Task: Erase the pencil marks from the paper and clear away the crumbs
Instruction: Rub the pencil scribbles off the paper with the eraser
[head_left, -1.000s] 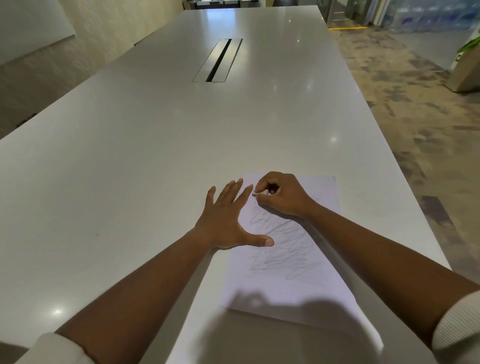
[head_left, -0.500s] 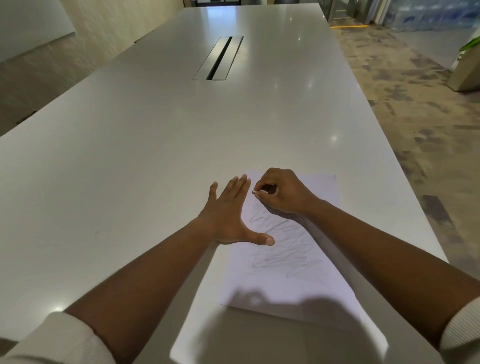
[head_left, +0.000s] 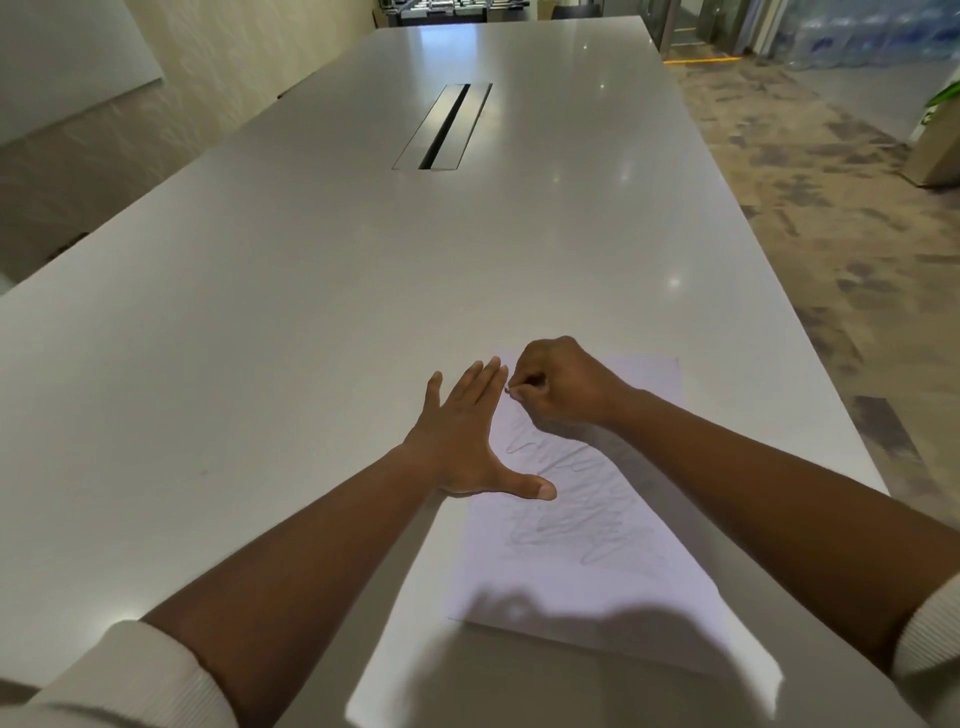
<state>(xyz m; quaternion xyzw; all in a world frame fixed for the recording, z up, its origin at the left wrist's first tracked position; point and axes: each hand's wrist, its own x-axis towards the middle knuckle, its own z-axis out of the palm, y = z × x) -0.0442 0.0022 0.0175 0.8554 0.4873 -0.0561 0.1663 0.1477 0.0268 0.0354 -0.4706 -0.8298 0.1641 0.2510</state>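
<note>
A white sheet of paper (head_left: 587, 582) lies on the grey table (head_left: 311, 322) near its right edge, covered with grey pencil scribbles (head_left: 571, 514). My left hand (head_left: 467, 441) lies flat with straight fingers on the paper's left edge, thumb spread onto the sheet. My right hand (head_left: 561, 387) is curled at the paper's far left corner, fingertips pinching a small eraser (head_left: 511, 391), of which only a pale tip shows, pressed to the paper. No crumbs can be made out.
A long metal cable slot (head_left: 444, 127) sits in the table's middle, far ahead. The table's right edge runs close beside the paper, with patterned carpet (head_left: 831, 234) beyond. A planter (head_left: 940, 150) stands at the far right.
My left hand's fingers have drawn together and slid slightly toward the right hand. The right hand stays at the paper's far corner with small shifts.
</note>
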